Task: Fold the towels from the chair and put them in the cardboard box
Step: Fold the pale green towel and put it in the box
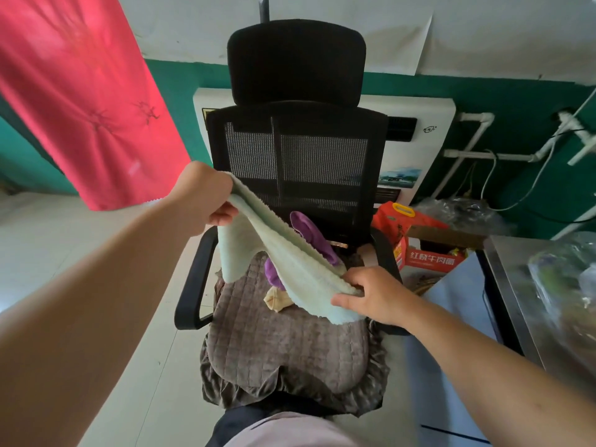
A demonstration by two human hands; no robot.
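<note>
— Left hand (206,196) pinches the high corner of the pale green towel (274,253); right hand (371,295) grips its low corner, just above the chair (290,333) seat. Risk?

— Biggest one: the slack middle sags onto the seat pad, so the fold could come out crooked.

— And the cardboard box (429,250)?

— It stands right of the chair, behind the armrest; the reach across could drag the hanging edge.

— Smaller things?

— The purple cloth (309,233) and the beige cloth (277,301) lie under the towel, touching or nearly so. A lift could snag them and pull them off.

fluffy matt towel (283,256); mesh chair (322,162)
</note>
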